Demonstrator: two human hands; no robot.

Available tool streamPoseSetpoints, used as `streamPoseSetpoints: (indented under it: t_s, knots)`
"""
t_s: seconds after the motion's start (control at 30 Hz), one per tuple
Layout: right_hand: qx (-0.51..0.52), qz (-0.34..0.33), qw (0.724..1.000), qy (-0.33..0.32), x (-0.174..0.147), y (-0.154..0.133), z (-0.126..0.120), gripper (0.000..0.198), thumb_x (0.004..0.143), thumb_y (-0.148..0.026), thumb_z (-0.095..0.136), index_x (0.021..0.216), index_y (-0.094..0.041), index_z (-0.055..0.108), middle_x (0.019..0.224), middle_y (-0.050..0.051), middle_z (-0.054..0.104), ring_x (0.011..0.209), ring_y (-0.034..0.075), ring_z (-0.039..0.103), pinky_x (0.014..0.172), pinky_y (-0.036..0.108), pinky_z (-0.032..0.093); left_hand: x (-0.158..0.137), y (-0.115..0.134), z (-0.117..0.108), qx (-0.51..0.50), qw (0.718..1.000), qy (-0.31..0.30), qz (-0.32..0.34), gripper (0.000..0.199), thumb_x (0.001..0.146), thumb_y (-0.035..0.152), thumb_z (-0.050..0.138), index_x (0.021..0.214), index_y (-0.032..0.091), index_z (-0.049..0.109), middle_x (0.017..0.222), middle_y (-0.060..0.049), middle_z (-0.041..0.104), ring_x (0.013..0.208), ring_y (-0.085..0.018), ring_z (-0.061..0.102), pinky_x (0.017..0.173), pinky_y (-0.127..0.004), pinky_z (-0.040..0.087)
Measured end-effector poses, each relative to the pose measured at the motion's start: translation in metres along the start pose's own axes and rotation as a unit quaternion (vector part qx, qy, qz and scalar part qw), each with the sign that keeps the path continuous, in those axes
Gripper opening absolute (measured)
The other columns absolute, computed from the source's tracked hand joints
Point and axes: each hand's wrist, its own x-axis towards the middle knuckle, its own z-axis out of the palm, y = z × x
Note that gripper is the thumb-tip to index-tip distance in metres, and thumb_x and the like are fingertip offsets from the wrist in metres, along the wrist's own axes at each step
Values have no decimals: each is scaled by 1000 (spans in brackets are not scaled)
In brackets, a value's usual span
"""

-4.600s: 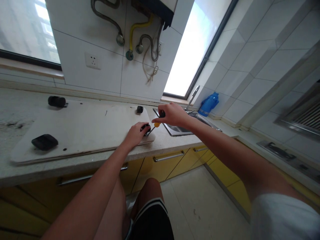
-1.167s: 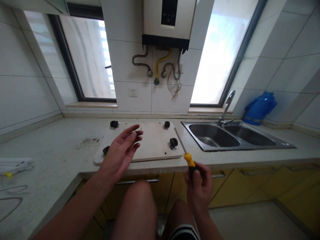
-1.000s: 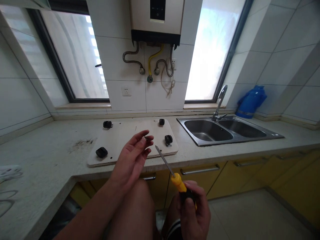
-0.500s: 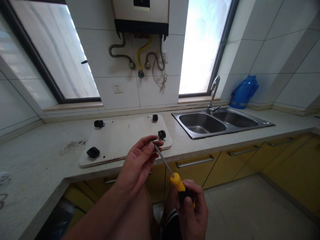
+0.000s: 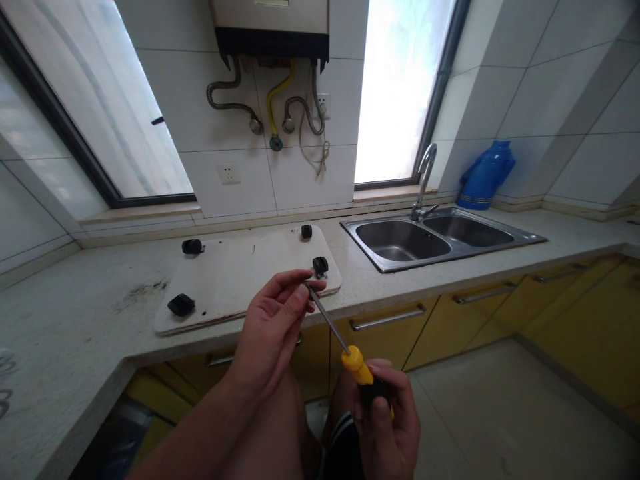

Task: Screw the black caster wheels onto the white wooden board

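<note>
My right hand is closed around the yellow and black handle of a screwdriver, whose shaft slants up and to the left. At the tip, my left hand pinches with thumb and fingers; whatever sits between them is too small to make out. Both hands are in front of the counter's edge. Behind them lies a flat white board with black feet at its corners, such as the near-left foot and the near-right foot.
A steel double sink with a faucet is set into the counter. A blue jug-like container stands beyond it. Yellow cabinets with bar handles run below. A water heater with hoses hangs on the wall.
The camera view has shifted slightly, so the background sits a bit higher and further left. Both hands and the screwdriver keep nearly the same pose.
</note>
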Motion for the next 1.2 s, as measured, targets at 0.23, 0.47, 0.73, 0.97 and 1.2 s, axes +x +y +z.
streamPoseSetpoints:
  t_s: [0.23, 0.47, 0.73, 0.97, 1.2]
  knots:
    - [-19, -50, 999, 5, 6, -6, 9, 22, 109, -49, 69, 121, -31, 74, 113, 3, 63, 61, 6, 60, 48, 18, 49, -2, -3, -1, 35, 999, 19, 31, 33, 78, 42, 106, 101, 24, 90, 100, -6, 86, 87, -11, 75, 78, -16, 59]
    - [-17, -60, 998, 8, 6, -4, 7, 21, 109, -46, 70, 123, -30, 74, 115, 4, 63, 65, 6, 59, 51, 18, 51, -3, -6, 1, 28, 999, 27, 27, 35, 80, 41, 105, 106, 24, 90, 99, -6, 87, 80, -9, 71, 76, -15, 59]
    - [-15, -59, 998, 13, 4, -1, 5, 21, 108, -46, 71, 121, -30, 74, 115, 5, 63, 67, 8, 59, 51, 19, 50, -4, -7, 3, 22, 999, 39, 23, 40, 79, 40, 106, 110, 22, 88, 100, -8, 87, 79, -10, 71, 75, -16, 59]
    - [-3, -37, 999, 17, 3, -7, 11, 19, 108, -47, 72, 119, -32, 75, 111, 4, 63, 62, 7, 57, 49, 20, 49, -5, -7, 2, 28, 999, 27, 25, 35, 80, 40, 105, 106, 24, 89, 98, -7, 86, 83, -12, 73, 75, -17, 58]
    - [-4, -26, 1000, 16, 0, -3, 5, 20, 108, -48, 70, 121, -32, 74, 115, 3, 62, 59, 5, 57, 47, 20, 48, -6, -7, 1, 21, 1000, 12, 18, 32, 82, 38, 104, 108, 25, 89, 101, -6, 86, 83, -11, 72, 75, -17, 59]
